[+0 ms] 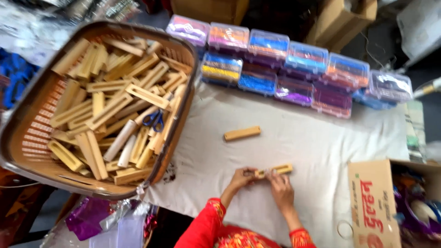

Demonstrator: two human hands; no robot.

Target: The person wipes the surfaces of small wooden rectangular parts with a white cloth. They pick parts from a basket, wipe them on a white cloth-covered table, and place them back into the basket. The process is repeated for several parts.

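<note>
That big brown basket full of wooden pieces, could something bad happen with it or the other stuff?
Maybe. The big brown woven basket seems to hang past the white cloth's edge, so it might tip and spill. Blue-handled scissors lie among its wooden pieces and could nick reaching fingers. Both hands, left and right, grip one small slotted wooden block; it might pinch.

A brown woven plastic basket [27, 138] at the counter's left edge holds pale yellow wooden blocks [110, 108] and blue-handled scissors [154, 120]. The white cloth-covered counter [321, 147] carries clear plastic boxes of purple, blue, orange and yellow beads [285, 69] along its far edge. Red sleeves with gold patterns [206, 227].
</note>
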